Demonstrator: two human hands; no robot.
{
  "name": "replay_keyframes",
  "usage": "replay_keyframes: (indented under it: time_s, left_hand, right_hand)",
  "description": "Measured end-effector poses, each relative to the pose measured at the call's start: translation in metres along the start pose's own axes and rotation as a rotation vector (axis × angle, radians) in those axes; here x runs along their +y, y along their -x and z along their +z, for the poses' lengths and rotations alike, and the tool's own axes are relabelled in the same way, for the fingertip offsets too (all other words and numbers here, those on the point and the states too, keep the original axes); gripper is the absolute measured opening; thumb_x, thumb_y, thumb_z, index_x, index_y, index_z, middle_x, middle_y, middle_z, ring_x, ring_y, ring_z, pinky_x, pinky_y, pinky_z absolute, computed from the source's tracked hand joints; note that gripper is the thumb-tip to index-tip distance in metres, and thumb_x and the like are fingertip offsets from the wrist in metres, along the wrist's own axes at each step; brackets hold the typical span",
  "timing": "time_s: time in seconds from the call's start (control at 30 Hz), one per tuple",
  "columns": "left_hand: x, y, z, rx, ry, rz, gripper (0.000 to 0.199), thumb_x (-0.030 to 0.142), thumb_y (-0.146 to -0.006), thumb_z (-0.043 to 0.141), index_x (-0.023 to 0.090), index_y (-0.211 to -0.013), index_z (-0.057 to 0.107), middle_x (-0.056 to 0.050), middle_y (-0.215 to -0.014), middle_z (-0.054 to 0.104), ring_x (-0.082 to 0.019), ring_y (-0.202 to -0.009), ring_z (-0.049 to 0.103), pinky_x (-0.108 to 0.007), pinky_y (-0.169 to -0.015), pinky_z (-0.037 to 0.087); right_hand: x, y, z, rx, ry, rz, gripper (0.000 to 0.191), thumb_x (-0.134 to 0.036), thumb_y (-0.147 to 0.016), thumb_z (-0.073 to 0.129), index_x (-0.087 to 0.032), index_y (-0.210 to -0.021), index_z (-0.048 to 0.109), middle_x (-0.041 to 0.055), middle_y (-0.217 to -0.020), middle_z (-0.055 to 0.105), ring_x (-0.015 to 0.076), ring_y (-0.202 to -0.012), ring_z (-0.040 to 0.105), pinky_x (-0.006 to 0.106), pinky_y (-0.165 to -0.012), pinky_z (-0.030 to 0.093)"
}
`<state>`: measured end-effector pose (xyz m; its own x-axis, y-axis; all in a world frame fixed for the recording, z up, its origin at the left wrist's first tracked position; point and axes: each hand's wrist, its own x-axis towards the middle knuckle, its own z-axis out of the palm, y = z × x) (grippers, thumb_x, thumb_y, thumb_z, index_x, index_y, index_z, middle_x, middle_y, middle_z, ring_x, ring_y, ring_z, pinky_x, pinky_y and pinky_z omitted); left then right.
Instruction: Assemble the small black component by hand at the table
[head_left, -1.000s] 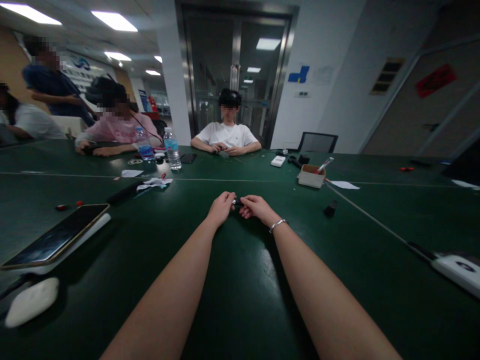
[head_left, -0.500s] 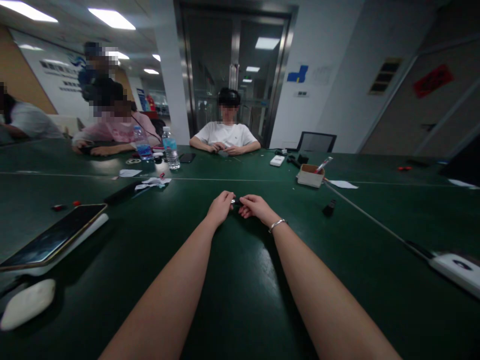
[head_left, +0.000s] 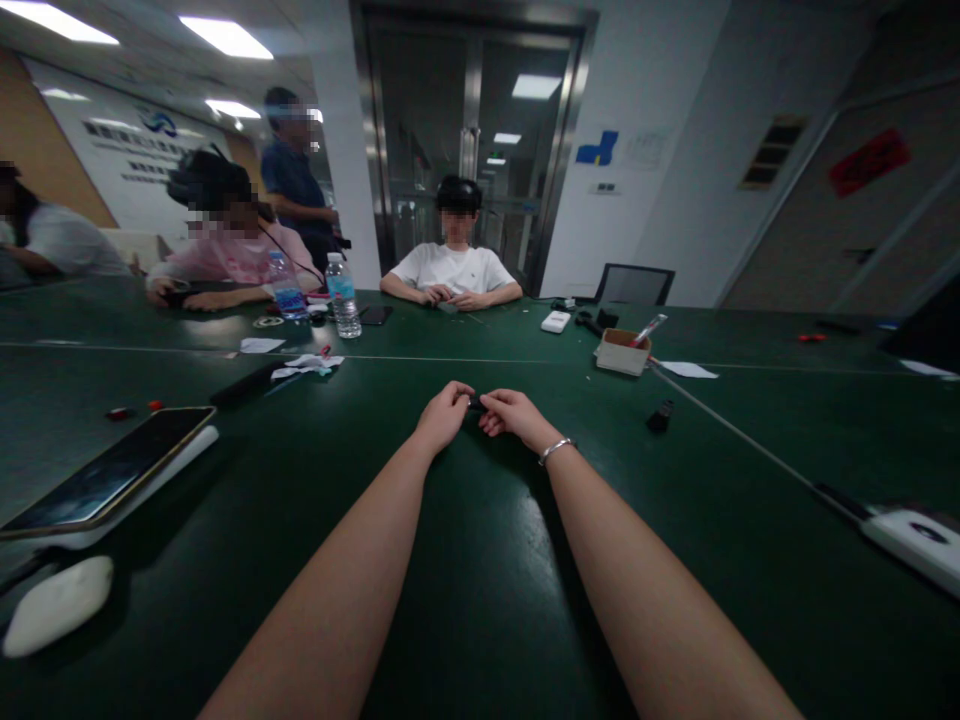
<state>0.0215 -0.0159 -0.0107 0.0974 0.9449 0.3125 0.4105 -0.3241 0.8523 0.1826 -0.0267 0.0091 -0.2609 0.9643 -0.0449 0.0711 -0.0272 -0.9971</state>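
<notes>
Head view, the only one. Two bare hands, both closed in pinches, meet over the green table (head_left: 480, 600). The left hand (head_left: 441, 418) grips one end of a small dark object (head_left: 475, 404), the right hand (head_left: 516, 416) the other. One object, mostly hidden by fingers; I can't tell what it is, or whether it touches the tabletop. One silver bracelet (head_left: 556, 451) on the right wrist.

Right of the hands: one small black piece (head_left: 660, 416) lying alone, one open box (head_left: 621, 356) with a pen-like stick leaning out of it, one white device (head_left: 915, 545) near the edge of my sight. Past the box, one smaller white device (head_left: 555, 322).

Left side: one big phone (head_left: 112, 470), tilted on a white support; one rounded white thing (head_left: 58, 607) just below it; two small reddish bits beyond. Farther up, two bottles standing close together: the rear bottle (head_left: 287, 290) and the front bottle (head_left: 343, 298). One dark flat phone (head_left: 376, 315) beside them.

Four other people about: three seated, one standing. The person in the white T-shirt (head_left: 454, 270) sits straight across, both hands around something small, unclear from here. One mesh chair (head_left: 636, 284) to that person's side.
</notes>
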Motion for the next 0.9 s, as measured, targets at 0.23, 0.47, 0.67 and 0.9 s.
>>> replay_keyframes:
  time_s: [0.23,0.47,0.67,0.9]
  left_hand:
    - [-0.0023,-0.0018,-0.0004,-0.01,0.009,0.019,0.023,0.02,-0.079,0.05,0.019,-0.098,0.063,-0.005,-0.094,0.062,-0.016,-0.089,0.056,-0.03,-0.085,0.043]
    - [-0.0022,-0.0004,-0.001,-0.062,-0.007,-0.003,0.025,0.025,-0.087,0.041,0.022,-0.103,0.061,-0.003,-0.096,0.064,-0.014,-0.08,0.057,-0.028,-0.077,0.045]
    - [0.0027,0.0033,-0.0037,-0.006,-0.056,-0.003,0.024,0.028,-0.088,0.04,0.023,-0.099,0.061,-0.002,-0.085,0.063,-0.014,-0.072,0.055,-0.026,-0.068,0.044]
    - [0.006,0.0041,-0.0051,0.071,-0.05,-0.097,0.025,0.024,-0.086,0.043,0.022,-0.107,0.055,-0.001,-0.074,0.059,-0.014,-0.061,0.052,-0.026,-0.063,0.042]
  right_hand:
    - [-0.0014,0.0021,0.0013,0.007,-0.002,-0.003,0.01,-0.021,-0.09,0.056,-0.013,-0.086,0.055,0.0023,-0.054,0.065,0.0084,-0.044,0.06,0.015,-0.043,0.051]
    - [-0.0028,0.0031,0.0019,-0.029,0.004,-0.003,0.01,-0.021,-0.088,0.059,-0.012,-0.09,0.055,0.001,-0.055,0.064,0.0079,-0.044,0.059,0.015,-0.043,0.05]
    - [-0.0041,0.007,0.0007,-0.071,0.01,-0.095,0.028,-0.01,-0.08,0.063,-0.017,-0.105,0.053,-0.0038,-0.067,0.062,0.0062,-0.046,0.06,0.014,-0.043,0.05]
    - [-0.0087,0.0085,0.0037,-0.069,0.054,-0.058,0.029,-0.014,-0.081,0.063,-0.017,-0.109,0.056,-0.0017,-0.072,0.063,0.0053,-0.047,0.059,0.013,-0.041,0.049]
